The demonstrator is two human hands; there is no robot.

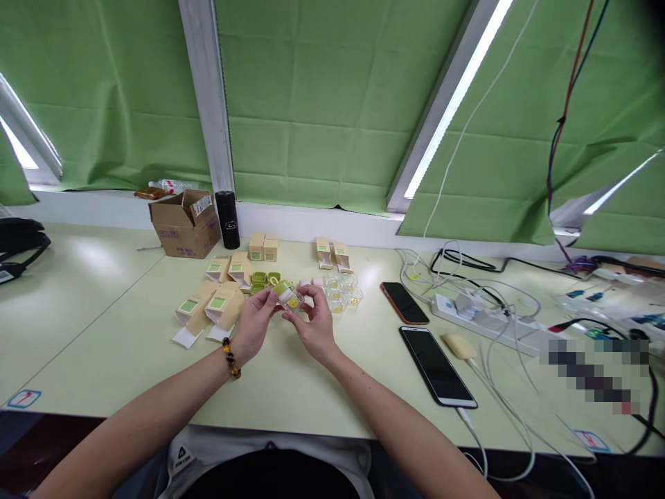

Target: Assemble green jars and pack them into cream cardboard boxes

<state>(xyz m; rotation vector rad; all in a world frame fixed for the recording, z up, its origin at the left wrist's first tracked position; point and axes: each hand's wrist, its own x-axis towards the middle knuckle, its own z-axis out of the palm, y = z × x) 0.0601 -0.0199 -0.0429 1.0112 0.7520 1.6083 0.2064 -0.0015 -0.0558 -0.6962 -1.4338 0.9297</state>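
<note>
A small clear jar (292, 301) with a green looped lid and a yellow round print is held tilted between both hands over the table. My left hand (254, 322) pinches it at the lid end, a beaded bracelet on that wrist. At the clear end, my right hand (316, 323) grips it between thumb and fingers. Just behind lie several green lids (258, 278), partly hidden by the jar. Several clear cups (337, 299) with yellow prints stand right of my right hand. Pale pink pieces (314, 281) show behind my fingers, their kind unclear.
Several opened card boxes (223, 305) stand left of my hands; two small boxes (332, 254) are behind. A brown carton (185, 225) and black bottle (227, 220) line the wall. On the right are two phones (436, 366), a power strip (488, 324) and tangled cables.
</note>
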